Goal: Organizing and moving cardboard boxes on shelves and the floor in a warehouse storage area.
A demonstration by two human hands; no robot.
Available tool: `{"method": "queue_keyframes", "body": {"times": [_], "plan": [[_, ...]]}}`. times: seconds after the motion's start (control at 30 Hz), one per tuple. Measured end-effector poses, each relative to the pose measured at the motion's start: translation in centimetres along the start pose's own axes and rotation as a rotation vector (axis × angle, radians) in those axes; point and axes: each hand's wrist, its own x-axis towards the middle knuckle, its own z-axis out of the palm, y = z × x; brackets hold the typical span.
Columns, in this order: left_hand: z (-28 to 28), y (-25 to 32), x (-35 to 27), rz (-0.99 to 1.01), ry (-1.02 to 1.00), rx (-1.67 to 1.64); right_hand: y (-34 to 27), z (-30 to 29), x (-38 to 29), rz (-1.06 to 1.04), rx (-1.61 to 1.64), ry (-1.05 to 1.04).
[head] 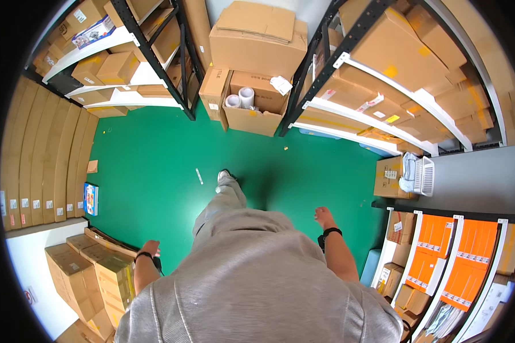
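My left hand (150,247) hangs at my side with nothing seen in it, a black band around its wrist. Stacked cardboard boxes (111,274) stand nearest to it. On the other side, my right hand (324,217) swings a little forward, loosely curled and holding nothing visible. A black strap (332,232) circles that wrist. Both hands are over the green floor (154,163), touching nothing. One shoe (224,174) shows ahead of my body; my other foot is hidden.
Ahead, an open carton (255,123) holds white tape-like rolls (246,97) between black-framed racks of boxes. Tall flat cartons (47,150) line the left wall. At right are a white plastic basket (425,176) and shelves with orange boxes (429,246). A clear strip (199,176) lies on the floor.
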Motion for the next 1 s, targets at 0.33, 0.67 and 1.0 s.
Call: {"method": "queue_keyframes", "body": {"times": [0.33, 0.67, 1.0], "plan": [[-10.7, 11.5, 6.8, 0.306, 0.112, 0.584, -26.5, 9.7, 5.7, 0.047, 0.385, -0.110], [-10.3, 39.5, 0.8, 0.658, 0.331, 0.149, -58.0, 10.9, 19.4, -0.617, 0.483, 0.104], [-12.1, 56.6, -3.1, 0.717, 0.294, -0.036, -81.2, 8.8, 34.2, -0.577, 0.155, 0.315]]}}
